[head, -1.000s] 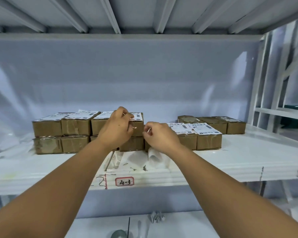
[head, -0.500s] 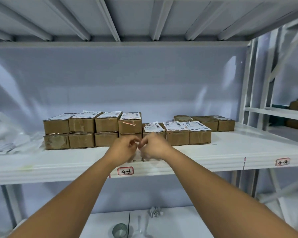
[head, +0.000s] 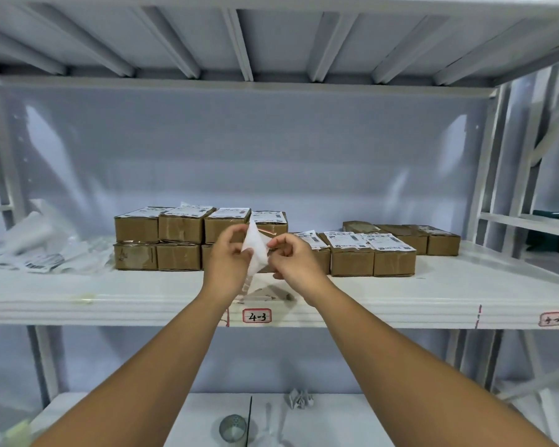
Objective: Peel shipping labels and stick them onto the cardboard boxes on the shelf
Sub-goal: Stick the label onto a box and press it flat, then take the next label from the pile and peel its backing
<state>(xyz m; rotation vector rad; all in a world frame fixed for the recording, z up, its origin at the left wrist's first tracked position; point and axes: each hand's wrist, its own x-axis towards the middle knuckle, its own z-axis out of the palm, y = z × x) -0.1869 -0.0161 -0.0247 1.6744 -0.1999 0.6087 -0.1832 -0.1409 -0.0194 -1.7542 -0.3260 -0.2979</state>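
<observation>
Both arms reach out level, wrists close together. The left hand (head: 228,258) and right hand (head: 292,258) each pinch the white label sheet (head: 255,250), held up just in front of the stacked cardboard boxes (head: 181,237). The boxes sit far back, leaving a strip of shelf (head: 110,304) along its near edge.

This is a warehouse or parcel stockroom: a white metal rack shelf (head: 433,295) carries a red-bordered handwritten location tag reading "4-3" (head: 256,316) on its front edge, with another white metal rack (head: 526,221) alongside. Small brown cardboard boxes (head: 181,227) stand on it in tidy stacked rows, most topped with white printed barcode shipping labels (head: 391,241), beside a loose heap of label sheets (head: 39,262).
</observation>
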